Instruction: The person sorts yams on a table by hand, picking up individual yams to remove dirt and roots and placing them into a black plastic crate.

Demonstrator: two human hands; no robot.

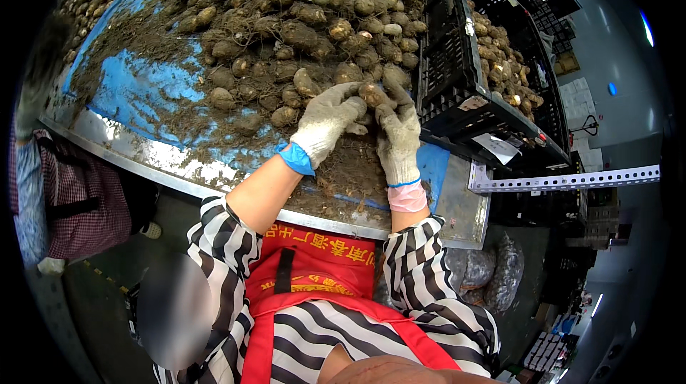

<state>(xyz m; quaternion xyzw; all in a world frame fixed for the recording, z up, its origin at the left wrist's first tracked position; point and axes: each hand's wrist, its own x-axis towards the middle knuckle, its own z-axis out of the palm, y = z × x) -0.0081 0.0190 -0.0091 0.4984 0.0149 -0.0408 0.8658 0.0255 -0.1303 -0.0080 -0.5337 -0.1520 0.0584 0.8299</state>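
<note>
- We see both gloved hands meeting at the near edge of the heap of earthy tubers [300, 19], on a metal-rimmed table [143, 159] lined with blue sheeting.
- Our left hand [325, 119], in a grimy knit glove with a blue cuff beneath, curls its fingers toward one brown tuber [371, 93] and touches it from the left.
- Our right hand [400, 137], in a like glove with a pink cuff, closes on the same tuber from the right and from under; the two hands are together, clamped on it.
- That tuber sits between the fingertips, just in front of the heap and near the black crate [457, 76].
- To work this step well, we judge it best to hold the tuber firmly in one hand and rub or pluck the roots and soil away with the other, turning it so that no side is missed.
- We should keep it low over the table, so that the loose soil and root fibres [343, 176] fall there.
- The black slatted crate stands tilted at our right, touching the table's edge; it holds a layer of paler, cleaner-looking tubers [504, 66], well short of full.
- Further black crates show behind it; we cannot tell what they hold.
</note>
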